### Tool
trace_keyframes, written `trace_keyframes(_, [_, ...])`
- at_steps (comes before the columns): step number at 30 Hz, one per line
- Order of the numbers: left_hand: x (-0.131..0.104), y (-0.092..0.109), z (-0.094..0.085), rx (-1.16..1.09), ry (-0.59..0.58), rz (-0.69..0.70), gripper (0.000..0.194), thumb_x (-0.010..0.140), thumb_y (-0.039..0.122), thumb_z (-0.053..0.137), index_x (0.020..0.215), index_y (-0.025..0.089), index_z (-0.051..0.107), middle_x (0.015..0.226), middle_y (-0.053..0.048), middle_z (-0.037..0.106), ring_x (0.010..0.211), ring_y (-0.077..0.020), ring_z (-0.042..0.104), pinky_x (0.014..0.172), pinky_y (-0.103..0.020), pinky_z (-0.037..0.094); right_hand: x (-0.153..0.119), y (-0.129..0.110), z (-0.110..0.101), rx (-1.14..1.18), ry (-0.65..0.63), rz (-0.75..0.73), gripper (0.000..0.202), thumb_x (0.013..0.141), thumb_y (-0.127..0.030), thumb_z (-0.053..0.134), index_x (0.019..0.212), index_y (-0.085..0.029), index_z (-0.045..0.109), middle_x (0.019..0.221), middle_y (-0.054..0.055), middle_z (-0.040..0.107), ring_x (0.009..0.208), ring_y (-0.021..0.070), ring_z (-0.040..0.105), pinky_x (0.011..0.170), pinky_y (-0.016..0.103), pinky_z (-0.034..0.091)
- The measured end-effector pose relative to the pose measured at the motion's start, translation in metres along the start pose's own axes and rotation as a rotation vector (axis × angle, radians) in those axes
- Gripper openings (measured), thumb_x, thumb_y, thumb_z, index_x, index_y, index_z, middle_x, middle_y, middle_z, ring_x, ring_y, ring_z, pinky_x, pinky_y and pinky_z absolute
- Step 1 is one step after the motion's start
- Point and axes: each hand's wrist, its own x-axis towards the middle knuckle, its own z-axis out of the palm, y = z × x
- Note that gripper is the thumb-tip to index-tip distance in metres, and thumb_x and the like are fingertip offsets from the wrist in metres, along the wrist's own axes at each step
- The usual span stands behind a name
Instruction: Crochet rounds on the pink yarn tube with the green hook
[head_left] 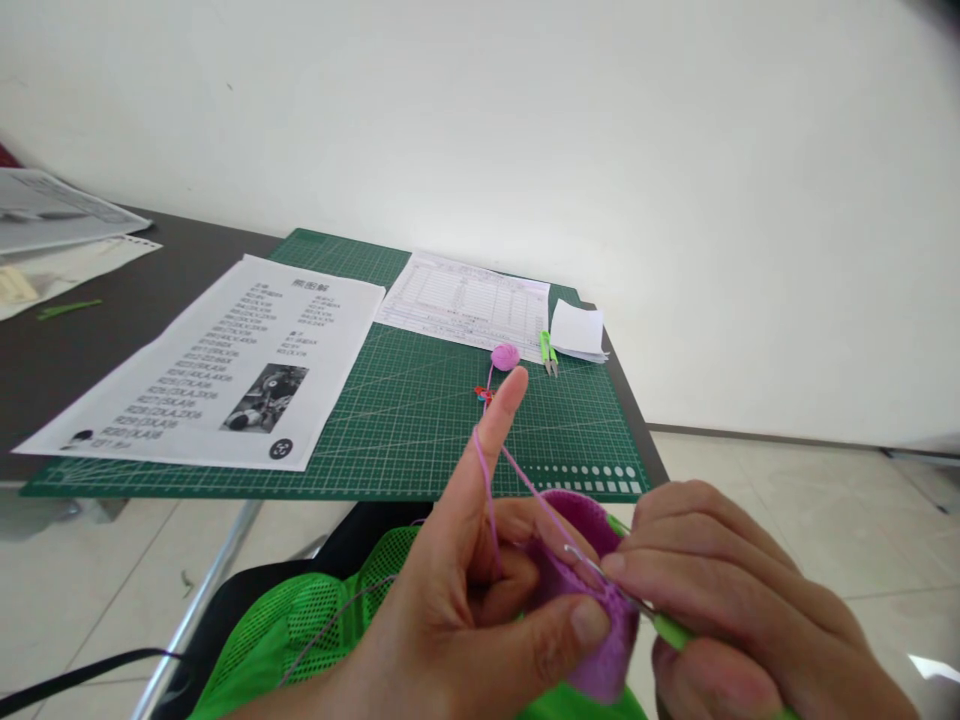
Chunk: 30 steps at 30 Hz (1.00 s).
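Observation:
My left hand (480, 590) pinches a purple crochet piece (607, 655) between thumb and fingers, its index finger raised with yarn (487, 480) looped round it. My right hand (720, 590) grips a crochet hook (671, 632) with a green handle and a metal shaft. The hook's tip lies over the top edge of the crochet piece, close to my left thumb and beside the taut strand. Something green, perhaps a stitch marker (617, 525), shows at the piece's far edge. Part of the work is hidden behind my fingers.
On the green cutting mat (420, 430) lie a printed pattern sheet (187, 370), a form (469, 300), a small purple yarn ball (505, 357), red and blue small items (484, 395), green thread snips (549, 352) and white note paper (577, 328). A white wall (600, 150) stands behind.

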Motion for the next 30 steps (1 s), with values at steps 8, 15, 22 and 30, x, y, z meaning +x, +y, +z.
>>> trace_keyframes(8, [0.002, 0.005, -0.003, -0.048, -0.043, -0.027, 0.080, 0.086, 0.015, 0.072, 0.142, 0.059, 0.034, 0.079, 0.007, 0.061, 0.046, -0.0022, 0.018, 0.041, -0.019, 0.011, -0.001, 0.005, 0.001, 0.095, 0.031, -0.009, 0.035, 0.099, -0.038, 0.045, 0.081, -0.013, 0.062, 0.064, 0.003, 0.059, 0.059, 0.0129, 0.057, 0.049, 0.027, 0.047])
trace_keyframes(15, [0.001, 0.005, -0.002, -0.113, -0.007, -0.063, 0.075, 0.083, 0.014, 0.075, 0.137, 0.056, 0.044, 0.085, 0.004, 0.067, 0.047, -0.0010, 0.021, 0.044, -0.017, 0.015, 0.010, -0.005, -0.010, -0.010, -0.144, -0.010, 0.020, 0.079, 0.001, 0.049, 0.088, -0.012, 0.061, 0.066, 0.002, 0.063, 0.057, 0.0123, 0.054, 0.052, 0.029, 0.047])
trace_keyframes(22, [0.002, 0.007, -0.001, -0.100, 0.036, -0.123, 0.078, 0.078, 0.022, 0.081, 0.140, 0.051, 0.043, 0.081, 0.004, 0.067, 0.045, 0.0001, 0.022, 0.045, -0.015, 0.019, -0.006, 0.001, 0.006, 0.069, 0.097, 0.000, 0.024, 0.095, -0.013, 0.041, 0.083, -0.014, 0.061, 0.065, 0.002, 0.056, 0.057, 0.0134, 0.055, 0.050, 0.030, 0.042])
trace_keyframes(30, [-0.002, 0.007, 0.001, -0.118, 0.058, -0.064, 0.074, 0.082, 0.016, 0.076, 0.138, 0.053, 0.045, 0.080, 0.004, 0.065, 0.046, -0.0007, 0.021, 0.045, -0.015, 0.019, 0.010, -0.005, -0.014, 0.030, -0.167, -0.008, 0.021, 0.096, -0.013, 0.041, 0.096, -0.013, 0.063, 0.069, 0.004, 0.067, 0.059, 0.0133, 0.061, 0.053, 0.028, 0.052])
